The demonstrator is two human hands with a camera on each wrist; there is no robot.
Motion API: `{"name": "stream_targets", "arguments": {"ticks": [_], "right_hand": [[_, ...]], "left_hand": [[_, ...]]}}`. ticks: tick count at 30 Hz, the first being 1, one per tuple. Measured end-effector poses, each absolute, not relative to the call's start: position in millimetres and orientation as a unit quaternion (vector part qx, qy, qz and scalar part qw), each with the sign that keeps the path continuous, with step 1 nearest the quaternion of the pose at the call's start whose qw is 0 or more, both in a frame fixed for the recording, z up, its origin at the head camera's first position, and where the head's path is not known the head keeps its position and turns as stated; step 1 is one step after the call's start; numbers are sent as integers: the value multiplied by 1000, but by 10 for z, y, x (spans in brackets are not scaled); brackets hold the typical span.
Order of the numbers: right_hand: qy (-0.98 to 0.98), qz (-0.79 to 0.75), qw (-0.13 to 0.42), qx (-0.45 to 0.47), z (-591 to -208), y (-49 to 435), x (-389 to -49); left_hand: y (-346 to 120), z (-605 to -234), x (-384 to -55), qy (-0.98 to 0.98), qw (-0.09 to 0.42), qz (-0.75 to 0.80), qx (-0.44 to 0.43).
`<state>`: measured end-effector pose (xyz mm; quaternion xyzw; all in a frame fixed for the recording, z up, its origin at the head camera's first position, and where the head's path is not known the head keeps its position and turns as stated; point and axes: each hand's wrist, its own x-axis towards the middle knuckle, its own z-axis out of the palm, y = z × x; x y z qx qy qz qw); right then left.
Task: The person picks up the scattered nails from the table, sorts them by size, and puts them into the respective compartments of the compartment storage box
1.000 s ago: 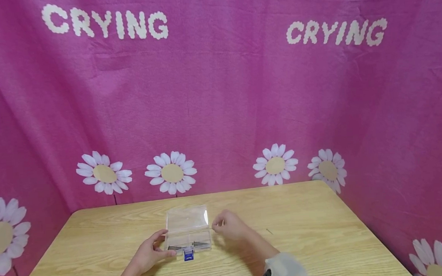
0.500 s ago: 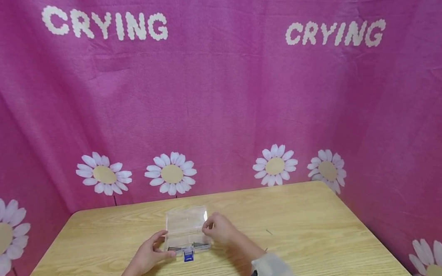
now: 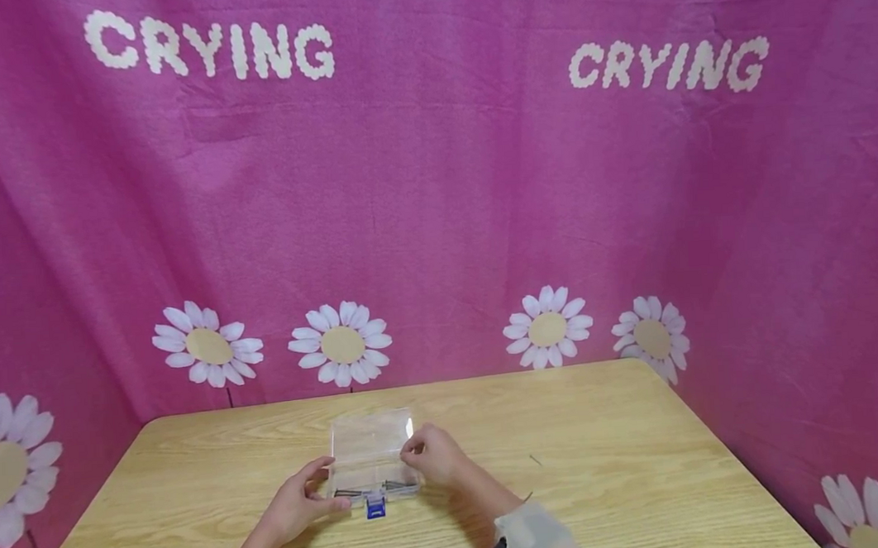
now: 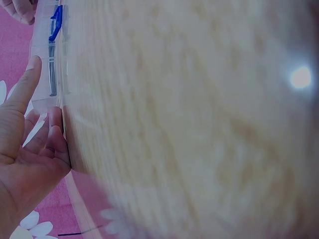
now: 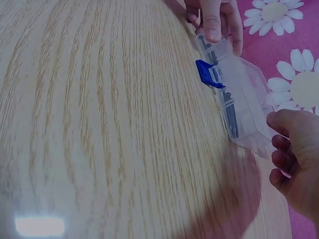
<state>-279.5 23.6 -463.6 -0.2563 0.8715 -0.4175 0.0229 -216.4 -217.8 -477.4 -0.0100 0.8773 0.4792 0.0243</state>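
Observation:
A clear plastic storage box (image 3: 373,476) stands on the table with its lid (image 3: 371,433) raised at the back and a blue latch (image 3: 375,507) at the front. Dark nails (image 5: 229,114) lie in its left and right compartments. My left hand (image 3: 298,501) grips the box's left end, thumb at the front and fingers round the side. At the right side my right hand (image 3: 435,456) pinches the lid's edge, its thumb tip (image 5: 274,118) over the clear plastic and the other fingers curled. What lies between its fingertips is mostly hidden.
On the wooden table (image 3: 626,430), one thin nail (image 3: 536,460) lies right of the box; another nail (image 3: 528,496) shows beside my right forearm. A pink curtain (image 3: 436,224) with daisies hangs behind the table and along both sides.
My right hand has moved left from beside the box to the lid's right edge and stays there over the last half second. The left hand and box have hardly moved.

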Motion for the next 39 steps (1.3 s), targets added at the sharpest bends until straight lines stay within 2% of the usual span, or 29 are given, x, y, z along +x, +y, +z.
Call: {"name": "stream_targets", "arguments": {"ticks": [9, 19, 39], "right_hand": [[877, -416, 13, -241, -4648, 400, -2846], [880, -411, 25, -235, -4586, 740, -2841], [891, -404, -8, -207, -4614, 1497, -2767]], "left_hand": [[-2166, -4785, -2165, 877, 22, 480, -13], [-2165, -4782, -2166, 878, 24, 478, -13], [-2150, -4750, -2145, 879, 25, 476, -6]]}}
